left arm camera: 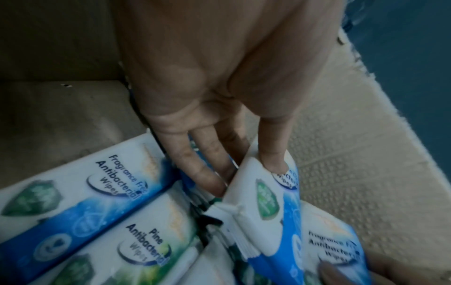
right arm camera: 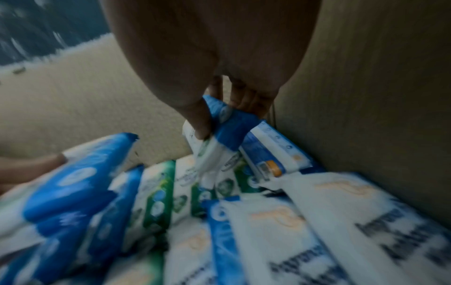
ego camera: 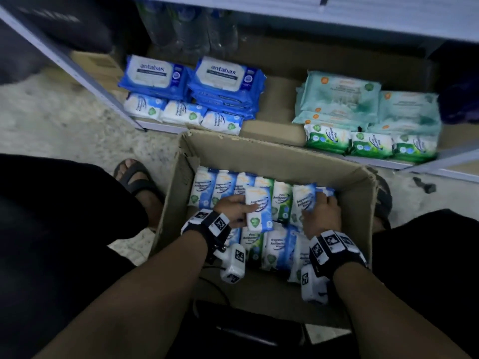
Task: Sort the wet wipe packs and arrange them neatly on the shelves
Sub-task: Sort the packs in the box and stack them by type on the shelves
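**Both hands gripping wipe packs inside the carton**

Largest first: grey metal shelving (ego camera: 77, 71) along the far side, bottom shelf lined with flattened cardboard. Sorted stock on that shelf in two groups, well apart. At left, two stacks of blue Antabax packs (ego camera: 191, 81), fronted by a row of three small blue-and-white packs (ego camera: 182, 114). At right, stacks of pale green packs (ego camera: 363, 102), fronted by a row of three small green-and-white packs (ego camera: 370, 143).

Next, open cardboard box (ego camera: 272, 154) on the floor just in front of the shelf, between the knees. Inside: unsorted small packs (ego camera: 220, 189), blue "Fragrance Free Antibacterial Wipes" mixed with green "Pine Antibacterial Wipes", some standing in a row at the far side, others lying loose at the near side.

Left hand (ego camera: 237, 209) inside the box, pinching one blue fragrance-free pack (ego camera: 259, 209); thumb (left arm camera: 273, 154) pressed into the pack's face, fingers (left arm camera: 195, 160) behind it. Pack raised above the others, printed face up.

Right hand (ego camera: 322, 215) at the right side of the box, close to the wall, clasping a second blue pack (ego camera: 304, 203); thumb (right arm camera: 200, 119) on one face, fingers curled round the other, the pack squeezed and creased at the blue end. Wrist view blurred; label unreadable there.

Tracking bands with printed markers on both wrists (ego camera: 210, 225). Sandalled foot (ego camera: 134, 174) on the floor left of the box.
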